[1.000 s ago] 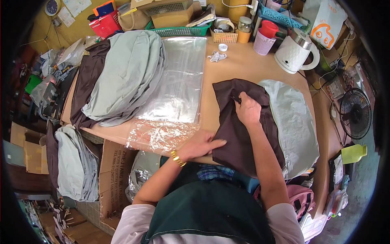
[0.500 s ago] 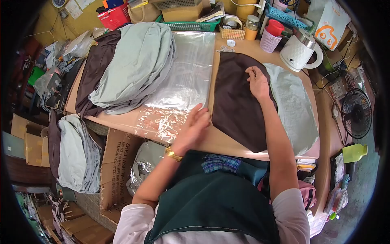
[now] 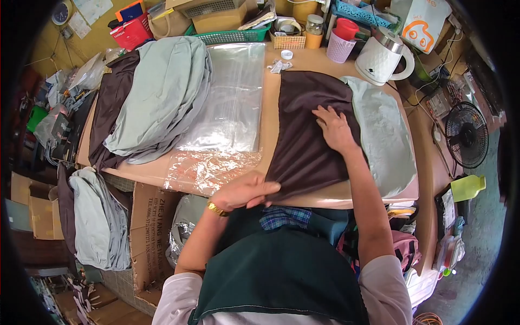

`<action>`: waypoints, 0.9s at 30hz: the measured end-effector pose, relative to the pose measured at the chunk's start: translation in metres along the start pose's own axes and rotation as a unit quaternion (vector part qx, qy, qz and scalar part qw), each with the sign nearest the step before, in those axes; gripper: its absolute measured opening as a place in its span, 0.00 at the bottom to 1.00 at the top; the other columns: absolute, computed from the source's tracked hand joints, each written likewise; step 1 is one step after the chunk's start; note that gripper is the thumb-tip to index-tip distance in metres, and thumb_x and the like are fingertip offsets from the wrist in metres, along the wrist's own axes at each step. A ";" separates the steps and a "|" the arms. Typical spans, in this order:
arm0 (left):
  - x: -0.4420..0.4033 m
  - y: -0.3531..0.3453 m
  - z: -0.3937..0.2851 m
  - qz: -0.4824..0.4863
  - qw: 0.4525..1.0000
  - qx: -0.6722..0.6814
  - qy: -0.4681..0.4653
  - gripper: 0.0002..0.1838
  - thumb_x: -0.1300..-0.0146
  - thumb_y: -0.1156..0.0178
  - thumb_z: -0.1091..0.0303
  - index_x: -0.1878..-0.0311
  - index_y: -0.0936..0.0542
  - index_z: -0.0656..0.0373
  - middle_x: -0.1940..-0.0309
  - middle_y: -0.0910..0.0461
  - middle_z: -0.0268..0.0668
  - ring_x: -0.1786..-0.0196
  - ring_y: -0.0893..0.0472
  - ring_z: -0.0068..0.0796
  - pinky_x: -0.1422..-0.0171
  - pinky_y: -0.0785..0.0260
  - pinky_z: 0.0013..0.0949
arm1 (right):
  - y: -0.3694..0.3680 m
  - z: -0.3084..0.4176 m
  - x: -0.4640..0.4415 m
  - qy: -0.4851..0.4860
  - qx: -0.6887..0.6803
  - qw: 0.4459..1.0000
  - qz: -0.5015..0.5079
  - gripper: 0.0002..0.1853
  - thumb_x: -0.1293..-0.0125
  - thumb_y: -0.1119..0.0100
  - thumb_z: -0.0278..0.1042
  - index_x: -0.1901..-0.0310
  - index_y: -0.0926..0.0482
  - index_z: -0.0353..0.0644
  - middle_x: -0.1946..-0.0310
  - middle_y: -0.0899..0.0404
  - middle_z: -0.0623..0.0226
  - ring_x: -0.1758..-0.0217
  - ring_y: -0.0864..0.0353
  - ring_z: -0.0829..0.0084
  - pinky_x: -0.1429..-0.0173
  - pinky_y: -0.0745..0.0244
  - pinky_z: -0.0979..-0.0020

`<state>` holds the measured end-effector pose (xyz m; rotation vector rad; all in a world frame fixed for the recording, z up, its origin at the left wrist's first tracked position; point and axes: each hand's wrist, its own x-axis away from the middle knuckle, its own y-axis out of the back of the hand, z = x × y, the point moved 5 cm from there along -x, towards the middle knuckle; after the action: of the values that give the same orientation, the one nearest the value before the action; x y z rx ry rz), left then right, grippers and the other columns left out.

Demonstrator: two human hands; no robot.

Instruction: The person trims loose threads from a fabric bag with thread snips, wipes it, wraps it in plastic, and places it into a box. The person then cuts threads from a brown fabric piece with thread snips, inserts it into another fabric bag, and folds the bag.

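Observation:
A dark brown cloth (image 3: 309,146) lies on the table, overlapping the left side of a pale grey-green cloth (image 3: 383,138). My left hand (image 3: 246,190) is closed on the brown cloth's lower left corner, with the thumb on top, at the table's front edge. Spread over the brown cloth, near its right side, my right hand (image 3: 337,129) rests with its fingers apart. Clear plastic bags (image 3: 230,97) lie flat to the left of the brown cloth. Beyond them is a pile of pale grey-green cloth (image 3: 160,97) with brown cloth (image 3: 111,108) at its left.
A white kettle (image 3: 379,58), a pink cup (image 3: 341,46) and a green basket (image 3: 233,36) stand along the table's back. Crumpled plastic (image 3: 211,170) lies at the front edge. A cardboard box (image 3: 151,233) is below; a black fan (image 3: 466,134) is at the right.
The brown cloth has gone from bunched to spread flatter. My left hand let go of it, then took its lower left corner. My right hand has opened out on the cloth.

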<state>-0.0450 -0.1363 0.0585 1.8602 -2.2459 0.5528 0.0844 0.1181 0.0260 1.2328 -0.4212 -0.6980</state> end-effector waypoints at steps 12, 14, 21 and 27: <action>0.061 0.026 0.021 -0.153 0.980 -0.108 0.071 0.17 0.27 0.47 0.58 0.49 0.20 0.62 0.66 0.16 0.34 0.71 0.20 0.18 0.68 0.27 0.24 | 0.038 0.019 0.006 0.091 0.064 0.980 -0.167 0.18 0.36 0.43 0.26 0.44 0.23 0.50 0.41 0.26 0.61 0.36 0.30 0.54 0.32 0.40 0.48; 0.038 0.020 0.030 -0.153 0.982 -0.093 0.057 0.22 0.28 0.45 0.62 0.36 0.30 0.62 0.58 0.18 0.36 0.69 0.19 0.20 0.68 0.27 0.23 | 0.050 0.052 0.022 0.099 0.040 0.974 -0.199 0.15 0.35 0.43 0.26 0.47 0.22 0.49 0.47 0.23 0.60 0.41 0.25 0.54 0.37 0.33 0.51; -0.038 0.001 0.027 -0.220 0.960 -0.160 -0.060 0.40 0.41 0.31 0.56 0.31 0.40 0.61 0.68 0.18 0.35 0.73 0.23 0.19 0.71 0.31 0.24 | 0.013 0.114 0.062 0.138 -0.177 0.972 -0.070 0.12 0.39 0.36 0.32 0.55 0.22 0.44 0.65 0.24 0.59 0.59 0.21 0.51 0.57 0.25 0.58; 0.001 0.008 0.038 -0.090 0.989 -0.112 0.021 0.18 0.36 0.35 0.61 0.48 0.22 0.61 0.78 0.23 0.28 0.77 0.28 0.13 0.73 0.37 0.21 | -0.016 0.085 0.052 0.113 -0.197 0.963 -0.145 0.06 0.41 0.36 0.27 0.64 0.23 0.38 0.73 0.25 0.56 0.68 0.21 0.53 0.64 0.28 0.60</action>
<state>-0.0496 -0.1511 0.0226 1.8905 -1.9926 0.2931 0.0636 0.0193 0.0317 0.9849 0.0926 -0.8324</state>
